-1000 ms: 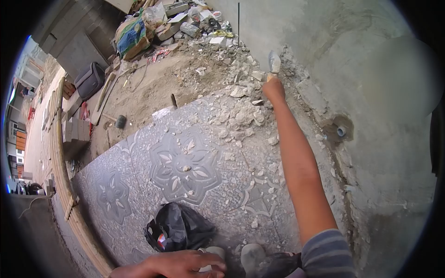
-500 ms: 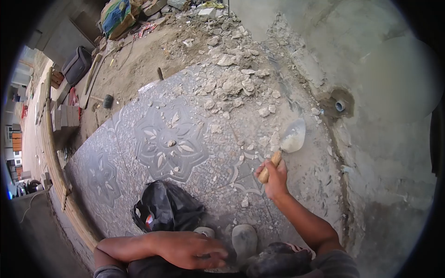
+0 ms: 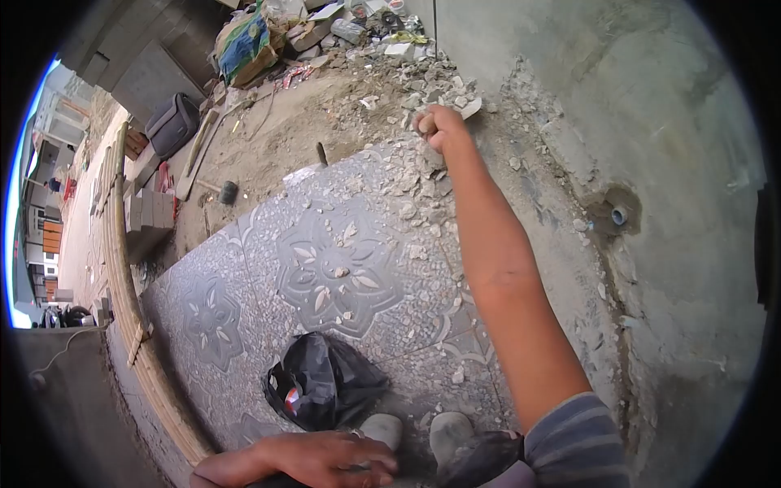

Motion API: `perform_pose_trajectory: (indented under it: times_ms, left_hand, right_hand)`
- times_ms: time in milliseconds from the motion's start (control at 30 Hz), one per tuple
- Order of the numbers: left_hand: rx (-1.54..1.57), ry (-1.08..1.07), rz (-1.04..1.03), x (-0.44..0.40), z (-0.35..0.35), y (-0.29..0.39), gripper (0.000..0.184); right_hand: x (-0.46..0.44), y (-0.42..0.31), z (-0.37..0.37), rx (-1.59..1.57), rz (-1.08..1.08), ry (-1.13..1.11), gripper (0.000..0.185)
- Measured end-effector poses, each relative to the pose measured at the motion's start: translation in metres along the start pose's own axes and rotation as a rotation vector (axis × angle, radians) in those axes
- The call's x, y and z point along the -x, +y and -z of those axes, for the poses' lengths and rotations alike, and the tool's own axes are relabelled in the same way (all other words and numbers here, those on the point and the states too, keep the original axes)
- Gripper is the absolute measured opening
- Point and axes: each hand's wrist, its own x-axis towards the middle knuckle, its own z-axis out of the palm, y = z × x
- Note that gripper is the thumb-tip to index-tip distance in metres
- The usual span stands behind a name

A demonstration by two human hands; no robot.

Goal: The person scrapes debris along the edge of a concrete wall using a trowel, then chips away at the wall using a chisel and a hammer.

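Note:
At the rubble pile [image 3: 419, 183], my right hand [image 3: 442, 128] is closed around the trowel, arm stretched far forward. Only part of the trowel's pale blade [image 3: 471, 107] shows beyond the fist, among broken mortar chunks; the wooden handle is mostly covered by the fingers. My left hand [image 3: 335, 459] hangs low at the bottom of the view, close to my body, its fingers loosely apart with nothing in them. Just ahead of it, a black plastic bag [image 3: 333, 378] lies on the patterned floor tiles [image 3: 338, 272].
A concrete wall [image 3: 651, 122] with a pipe stub [image 3: 619, 216] runs along the right. Bamboo poles [image 3: 122, 285] stand along the left. A mallet [image 3: 227, 193], a dark case [image 3: 172, 126] and a colourful sack [image 3: 242, 49] lie on the dirt ahead. My shoes [image 3: 450, 435] are on the tiles.
My right hand has reached forward with the trowel, from the tiles to the far rubble. The view has shifted a little, and my left hand stays near my body.

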Motion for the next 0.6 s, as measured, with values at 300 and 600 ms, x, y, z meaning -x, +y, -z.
perform_pose_trajectory:
  times_ms: [300,600]
  left_hand:
    - [-0.061,-0.107,0.012,-0.003,-0.004,-0.008,0.041]
    - [-0.112,-0.245,-0.077,-0.039,-0.014,-0.002,0.030]
  right_hand:
    - [0.209,-0.013,0.152,1.554,0.561,-0.114,0.049]
    - [0.385,0.090,0.249,1.745,0.148,-1.118,0.040]
